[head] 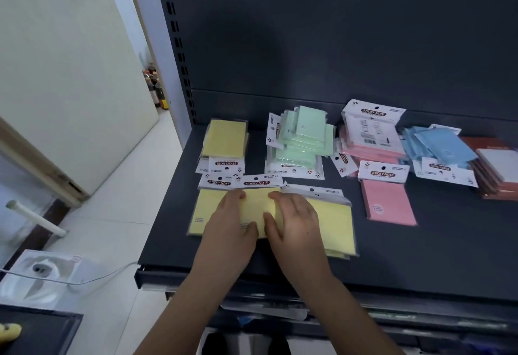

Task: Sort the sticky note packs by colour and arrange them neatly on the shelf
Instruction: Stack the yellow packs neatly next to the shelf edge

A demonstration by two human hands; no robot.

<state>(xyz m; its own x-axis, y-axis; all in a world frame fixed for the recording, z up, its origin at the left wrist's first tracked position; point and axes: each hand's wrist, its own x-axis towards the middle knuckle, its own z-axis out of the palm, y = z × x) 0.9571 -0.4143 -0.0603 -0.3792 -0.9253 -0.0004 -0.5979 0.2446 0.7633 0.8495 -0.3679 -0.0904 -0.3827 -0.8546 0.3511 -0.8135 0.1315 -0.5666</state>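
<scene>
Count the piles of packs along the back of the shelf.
5, left to right: yellow pile, green pile, pink pile, blue pile, dark red pile at the frame's right edge, partly cut off; more may lie beyond it.

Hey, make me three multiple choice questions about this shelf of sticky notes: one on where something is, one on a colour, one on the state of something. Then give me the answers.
1. Where does the green pile lie?
A. between the back yellow pile and the pink pile
B. nearest the camera
C. at the far right end

2. What colour are the packs held by the left hand and right hand?
A. pink
B. yellow
C. blue

3. How is the single pink pack near the front?
A. lying flat on the shelf, untouched
B. standing upright
C. gripped in one fist

Answers:
1 A, yellow lies to its left and pink to its right.
2 B, pale yellow shows round both hands.
3 A, it lies flat with no hand on it.
</scene>
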